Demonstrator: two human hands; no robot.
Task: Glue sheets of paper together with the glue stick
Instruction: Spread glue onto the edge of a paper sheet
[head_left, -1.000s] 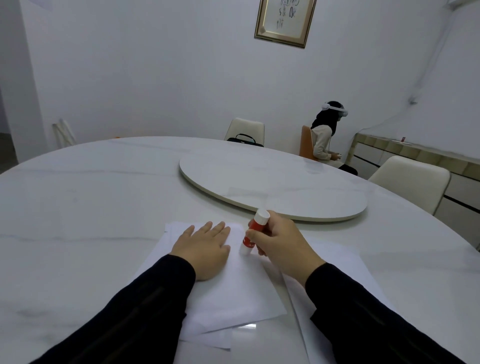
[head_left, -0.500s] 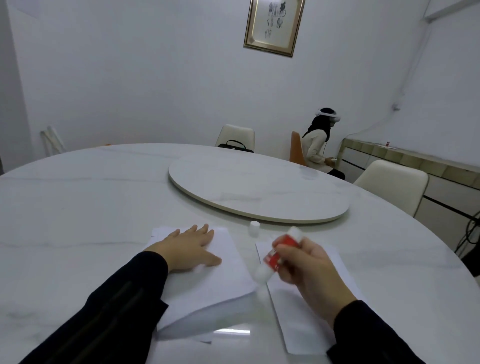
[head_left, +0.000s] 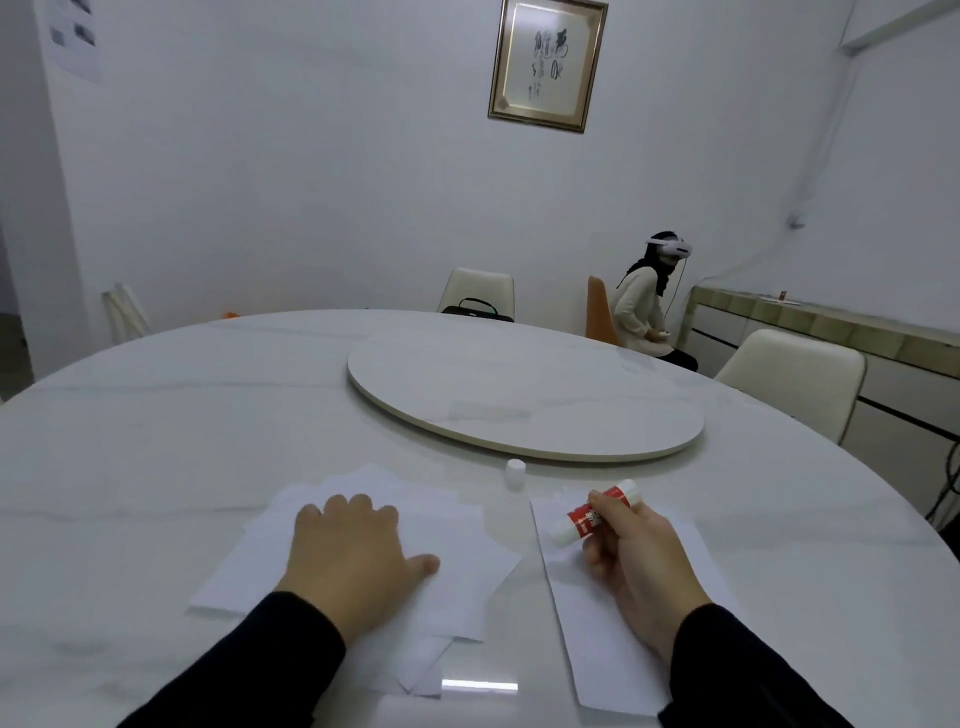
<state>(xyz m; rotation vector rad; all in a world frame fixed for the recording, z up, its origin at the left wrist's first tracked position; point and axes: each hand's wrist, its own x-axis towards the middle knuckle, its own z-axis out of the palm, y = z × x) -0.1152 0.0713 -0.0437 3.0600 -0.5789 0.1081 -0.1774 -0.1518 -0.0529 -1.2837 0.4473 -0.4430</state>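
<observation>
Near right of worktop (head_left: 156, 441) | right hand (head_left: 641, 564) fingers curled round glue stick (head_left: 597, 514), uncapped tip down-left over single sheet (head_left: 613, 649) | left hand (head_left: 353, 556) flat, pressing paper stack (head_left: 457, 545), near left

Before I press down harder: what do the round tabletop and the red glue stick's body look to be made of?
Large round white tabletop: looks like polished marble or a stone-look slab; faint grey veins, glossy light reflection near the front edge. Red-and-white glue stick, held by the right hand: smooth plastic tube, apparently with a printed label.
</observation>
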